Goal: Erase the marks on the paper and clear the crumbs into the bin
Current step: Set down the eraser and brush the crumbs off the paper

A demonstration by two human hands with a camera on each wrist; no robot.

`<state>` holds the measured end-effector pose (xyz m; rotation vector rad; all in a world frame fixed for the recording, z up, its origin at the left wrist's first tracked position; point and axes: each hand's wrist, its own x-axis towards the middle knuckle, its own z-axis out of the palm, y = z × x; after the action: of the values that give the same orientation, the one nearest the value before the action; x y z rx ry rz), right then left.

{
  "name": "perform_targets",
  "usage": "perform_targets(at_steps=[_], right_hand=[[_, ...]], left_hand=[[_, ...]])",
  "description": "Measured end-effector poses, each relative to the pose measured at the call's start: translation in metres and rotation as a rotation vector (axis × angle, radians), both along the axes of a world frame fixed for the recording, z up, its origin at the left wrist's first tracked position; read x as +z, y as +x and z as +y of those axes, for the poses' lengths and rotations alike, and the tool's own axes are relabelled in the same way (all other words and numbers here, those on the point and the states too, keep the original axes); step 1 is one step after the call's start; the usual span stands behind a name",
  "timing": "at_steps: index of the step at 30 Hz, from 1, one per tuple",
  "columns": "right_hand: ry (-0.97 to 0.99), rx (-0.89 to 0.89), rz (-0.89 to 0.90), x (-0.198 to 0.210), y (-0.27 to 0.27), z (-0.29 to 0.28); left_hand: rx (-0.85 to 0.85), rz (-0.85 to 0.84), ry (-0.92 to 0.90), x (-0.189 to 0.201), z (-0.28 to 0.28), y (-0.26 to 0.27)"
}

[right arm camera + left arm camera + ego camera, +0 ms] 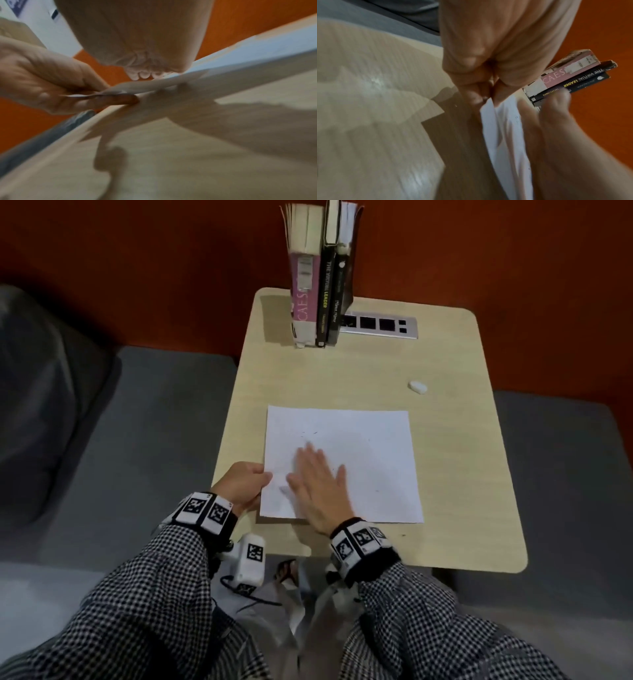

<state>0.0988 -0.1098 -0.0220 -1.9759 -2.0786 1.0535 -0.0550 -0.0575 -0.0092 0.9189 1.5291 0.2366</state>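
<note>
A white sheet of paper (370, 467) lies on the light wooden table (462, 474). Faint grey marks (284, 490) and a few dark crumbs (308, 433) show on it. My left hand (264, 476) pinches the sheet's left edge and lifts it slightly; the left wrist view shows that pinch (485, 98) on the paper (505, 128). My right hand (317, 463) lies flat on the sheet's left part with straight fingers (145, 73). A small white eraser (417, 386) rests on the table beyond the sheet's far right corner, away from both hands. No bin is in view.
Three upright books (322, 296) stand at the table's back edge, beside a silver socket panel (380, 324). Grey upholstered seating (137, 440) flanks the table on both sides, and an orange wall rises behind it.
</note>
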Motion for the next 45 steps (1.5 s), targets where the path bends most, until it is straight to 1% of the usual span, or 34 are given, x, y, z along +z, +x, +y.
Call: perform_targets(at_steps=[2, 3, 5, 6, 9, 11, 13, 14, 17, 18, 19, 21, 22, 23, 24, 26, 27, 28, 29, 31, 33, 34, 36, 38, 39, 40, 41, 43, 45], right_hand=[[-0.016, 0.114, 0.044, 0.000, -0.018, 0.011], [-0.035, 0.139, 0.014, -0.003, -0.019, 0.016], [-0.049, 0.130, -0.077, -0.012, -0.008, 0.022], [-0.048, 0.115, -0.092, -0.015, 0.000, 0.023], [-0.032, 0.126, -0.049, -0.014, 0.009, 0.019], [-0.021, 0.146, -0.034, -0.011, 0.004, 0.017], [-0.022, 0.159, -0.058, -0.011, 0.005, 0.017], [-0.029, 0.145, -0.092, -0.011, 0.009, 0.018], [-0.084, -0.027, -0.235, -0.007, 0.026, 0.027], [-0.096, -0.059, -0.218, -0.003, 0.023, 0.033], [-0.087, -0.039, -0.161, 0.000, 0.014, 0.039], [-0.069, 0.061, -0.001, 0.004, -0.017, 0.042], [-0.087, 0.086, 0.045, 0.001, -0.029, 0.042], [-0.101, 0.093, 0.029, -0.004, -0.032, 0.042], [-0.098, 0.077, -0.040, -0.009, -0.026, 0.042], [-0.100, -0.023, -0.200, -0.014, 0.003, 0.043], [-0.118, -0.078, -0.230, -0.011, 0.014, 0.043], [-0.129, -0.092, -0.215, -0.006, 0.018, 0.045], [-0.114, -0.053, -0.172, 0.000, 0.012, 0.046], [-0.089, 0.073, -0.060, 0.009, -0.022, 0.050], [-0.123, 0.071, 0.010, 0.005, -0.049, 0.056], [-0.120, 0.057, -0.016, -0.002, -0.049, 0.058], [-0.093, 0.010, -0.133, -0.011, -0.022, 0.059], [-0.126, -0.120, -0.232, -0.017, 0.020, 0.052], [-0.162, -0.191, -0.255, -0.015, 0.035, 0.048], [-0.181, -0.224, -0.254, -0.011, 0.041, 0.045], [-0.157, -0.203, -0.241, -0.006, 0.035, 0.044], [-0.075, -0.065, -0.180, 0.000, 0.002, 0.047], [-0.076, 0.001, -0.147, -0.002, -0.027, 0.051]], left_hand=[[0.002, -0.009, 0.018, 0.000, -0.005, 0.001], [0.014, -0.015, 0.021, 0.001, -0.007, 0.000], [0.048, -0.028, 0.002, 0.001, -0.010, -0.005], [0.049, -0.032, -0.003, 0.002, -0.010, -0.006], [0.032, 0.014, 0.069, 0.004, -0.002, 0.001], [-0.019, 0.143, 0.175, -0.001, 0.011, 0.010], [-0.165, 0.357, 0.309, -0.004, 0.017, 0.017], [-0.221, 0.436, 0.360, -0.008, 0.017, 0.018], [-0.285, 0.541, 0.428, -0.016, 0.013, 0.015], [-0.285, 0.553, 0.438, -0.017, 0.011, 0.014], [-0.284, 0.557, 0.438, -0.021, 0.011, 0.014], [-0.280, 0.550, 0.439, -0.025, 0.009, 0.013], [-0.279, 0.546, 0.445, -0.026, 0.009, 0.012], [-0.279, 0.551, 0.459, -0.026, 0.008, 0.011], [-0.286, 0.569, 0.478, -0.027, 0.007, 0.010], [-0.319, 0.619, 0.509, -0.028, 0.005, 0.008], [-0.325, 0.629, 0.516, -0.028, 0.004, 0.008], [-0.323, 0.632, 0.518, -0.028, 0.004, 0.009], [-0.314, 0.630, 0.516, -0.029, 0.004, 0.010], [-0.295, 0.633, 0.479, -0.029, 0.005, 0.011], [-0.312, 0.655, 0.453, -0.030, 0.005, 0.010], [-0.310, 0.657, 0.469, -0.031, 0.005, 0.009], [-0.293, 0.641, 0.525, -0.033, 0.004, 0.008], [-0.295, 0.648, 0.555, -0.037, 0.002, 0.009], [-0.300, 0.654, 0.559, -0.038, 0.001, 0.009], [-0.304, 0.661, 0.565, -0.038, 0.001, 0.009], [-0.307, 0.670, 0.570, -0.039, 0.001, 0.009], [-0.295, 0.674, 0.565, -0.039, 0.001, 0.010], [-0.270, 0.654, 0.549, -0.040, 0.001, 0.009]])
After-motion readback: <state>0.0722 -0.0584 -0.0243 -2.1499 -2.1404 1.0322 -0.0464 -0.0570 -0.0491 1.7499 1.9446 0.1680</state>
